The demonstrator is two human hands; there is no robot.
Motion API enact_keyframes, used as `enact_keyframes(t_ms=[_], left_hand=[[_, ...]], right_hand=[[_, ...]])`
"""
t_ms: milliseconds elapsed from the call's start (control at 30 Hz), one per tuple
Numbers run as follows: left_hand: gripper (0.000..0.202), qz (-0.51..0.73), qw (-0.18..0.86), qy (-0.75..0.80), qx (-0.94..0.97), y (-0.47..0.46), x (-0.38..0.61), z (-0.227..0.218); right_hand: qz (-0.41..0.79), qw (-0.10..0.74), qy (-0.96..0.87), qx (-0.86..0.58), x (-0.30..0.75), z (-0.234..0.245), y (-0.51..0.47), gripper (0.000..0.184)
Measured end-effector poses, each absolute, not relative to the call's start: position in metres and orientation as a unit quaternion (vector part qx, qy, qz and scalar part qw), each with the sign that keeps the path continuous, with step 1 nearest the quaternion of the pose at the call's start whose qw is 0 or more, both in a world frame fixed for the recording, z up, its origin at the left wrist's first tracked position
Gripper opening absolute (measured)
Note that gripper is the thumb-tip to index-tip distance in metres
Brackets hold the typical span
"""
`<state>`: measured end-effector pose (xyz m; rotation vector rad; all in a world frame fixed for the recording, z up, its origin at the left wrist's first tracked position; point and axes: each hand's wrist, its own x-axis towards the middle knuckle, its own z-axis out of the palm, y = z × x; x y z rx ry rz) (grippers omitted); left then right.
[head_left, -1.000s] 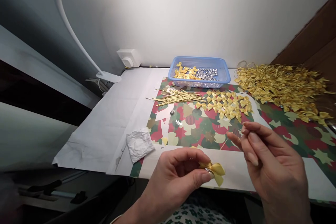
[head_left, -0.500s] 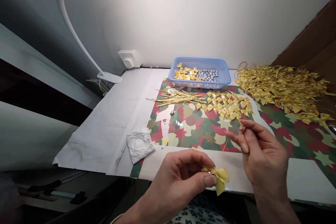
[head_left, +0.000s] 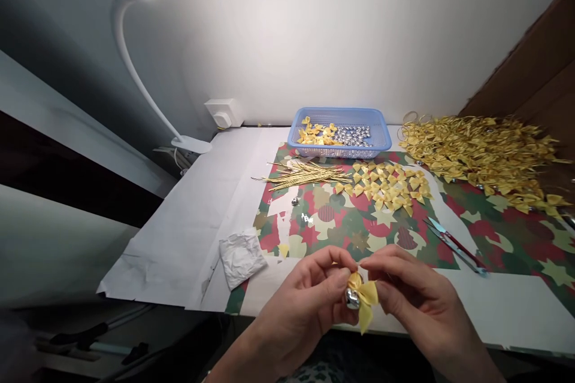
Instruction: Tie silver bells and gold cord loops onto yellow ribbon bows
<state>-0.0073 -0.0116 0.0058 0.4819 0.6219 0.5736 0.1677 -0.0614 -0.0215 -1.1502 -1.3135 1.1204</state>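
Observation:
Near the table's front edge, my left hand (head_left: 309, 293) pinches a yellow ribbon bow (head_left: 368, 294) between thumb and fingers. A shiny silver jingle bell (head_left: 353, 298) sits against the bow's middle. My right hand (head_left: 417, 302) is curled in from the other side, its thumb at the bow's right loop and its index fingertip close to my left fingertips. Whether a cord runs between the fingers is too small to tell. Beyond the hands, several yellow bows (head_left: 386, 184) lie in rows beside a bundle of gold cords (head_left: 308, 175).
A blue basket (head_left: 381, 142) holds bows and silver bells. Finished-looking bows with cords form a large heap (head_left: 485, 155) at right. Scissors (head_left: 456, 245) lie right of centre. A loose bell (head_left: 294, 201), crumpled white paper (head_left: 242, 258) and a lamp (head_left: 135, 81) are at left.
My right hand has come left and down to meet the bow, uncovering the scissors. My left hand has turned the bow so the bell shows more. The view has tilted up slightly.

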Motion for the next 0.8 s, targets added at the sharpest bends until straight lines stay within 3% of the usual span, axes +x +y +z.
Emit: enact_keyframes(t_ms=[233,467,567,700,800], left_hand=[[0.022,0.249,0.911,0.256,0.205,-0.013,-0.007,-0.006],[0.018,0.226,0.906,0.281,0.222,-0.014,-0.002,-0.009],[0.016,0.244,0.848,0.350,0.316,-0.010,-0.004,-0.005],[0.040,0.258,0.760,0.410,0.433,-0.001,-0.014,0.001],[0.040,0.227,0.726,0.415,0.499,0.004,-0.019,0.000]], right_hand=[[0.489,0.494,-0.574,-0.433,0.165,-0.019,-0.053,0.020],[0.462,0.487,-0.607,-0.426,0.163,-0.015,-0.053,0.017],[0.433,0.428,-0.632,-0.479,0.162,-0.011,-0.054,0.021],[0.384,0.360,-0.653,-0.545,0.159,-0.008,-0.053,0.022],[0.366,0.330,-0.658,-0.569,0.157,-0.010,-0.049,0.024]])
